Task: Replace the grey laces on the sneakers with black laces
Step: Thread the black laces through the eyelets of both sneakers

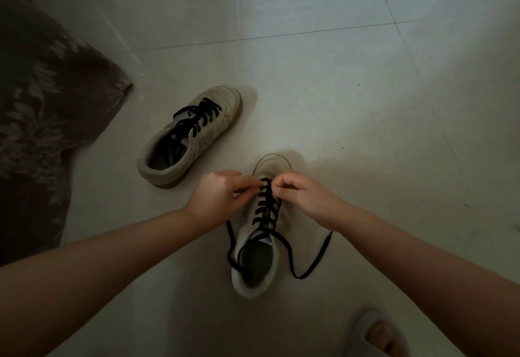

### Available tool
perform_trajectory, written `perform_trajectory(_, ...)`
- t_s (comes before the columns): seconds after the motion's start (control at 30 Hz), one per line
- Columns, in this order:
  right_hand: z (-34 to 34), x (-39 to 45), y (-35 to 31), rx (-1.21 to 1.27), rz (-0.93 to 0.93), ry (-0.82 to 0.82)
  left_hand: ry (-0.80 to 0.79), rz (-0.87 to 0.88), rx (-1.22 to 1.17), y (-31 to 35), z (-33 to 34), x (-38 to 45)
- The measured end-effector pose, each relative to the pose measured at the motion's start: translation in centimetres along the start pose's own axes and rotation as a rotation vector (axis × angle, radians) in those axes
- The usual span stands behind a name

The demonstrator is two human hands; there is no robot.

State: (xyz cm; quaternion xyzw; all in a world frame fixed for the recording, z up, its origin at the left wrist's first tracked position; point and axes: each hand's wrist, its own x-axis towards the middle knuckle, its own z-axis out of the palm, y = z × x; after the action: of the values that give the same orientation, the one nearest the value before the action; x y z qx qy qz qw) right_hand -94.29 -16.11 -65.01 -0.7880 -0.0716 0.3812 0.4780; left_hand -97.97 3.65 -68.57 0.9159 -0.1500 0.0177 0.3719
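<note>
Both hands, left (218,197) and right (302,197), pinch the black lace (266,204) near the toe of the near sneaker (260,244); second sneaker (191,134) upper left, open floor (365,103) right.

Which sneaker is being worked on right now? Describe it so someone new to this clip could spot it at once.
Start at the patterned cloth on the left of the tiled floor; the first sneaker beside it lies untouched. The one you want is the near sneaker, low in the middle. Only it has the left hand and right hand pinching its black lace, and loose ends trailing onto the floor.
</note>
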Motion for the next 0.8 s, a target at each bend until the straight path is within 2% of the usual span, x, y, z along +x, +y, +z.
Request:
perform_trajectory(0.13,0.2,0.0,0.5,-0.201,-0.058,0.014,0.001,0.037,0.043,0.3,-0.3,0.2)
perform_trajectory(0.3,0.0,0.2,0.9,-0.288,-0.187,0.187,-0.105,0.242,0.312,0.4,-0.4,1.2)
perform_trajectory(0.4,0.2,0.5,1.3,-0.433,-0.285,0.195,-0.119,0.308,0.445,0.6,0.2,1.4)
perform_trajectory(0.5,0.9,0.7,1.6,-0.580,-0.395,0.273,-0.086,0.289,0.527,0.7,0.9,1.3)
perform_trajectory(0.57,1.1,0.8,1.4,-0.621,-0.408,0.304,-0.038,0.215,0.505,0.7,1.4,0.9)
perform_trajectory(0.67,1.0,1.1,1.3,-0.548,-0.371,0.285,0.021,0.156,0.393,0.7,1.5,0.3)
perform_trajectory(0.8,0.7,1.3,1.1,-0.366,-0.229,0.233,-0.045,0.319,0.399,0.1,0.0,0.7)
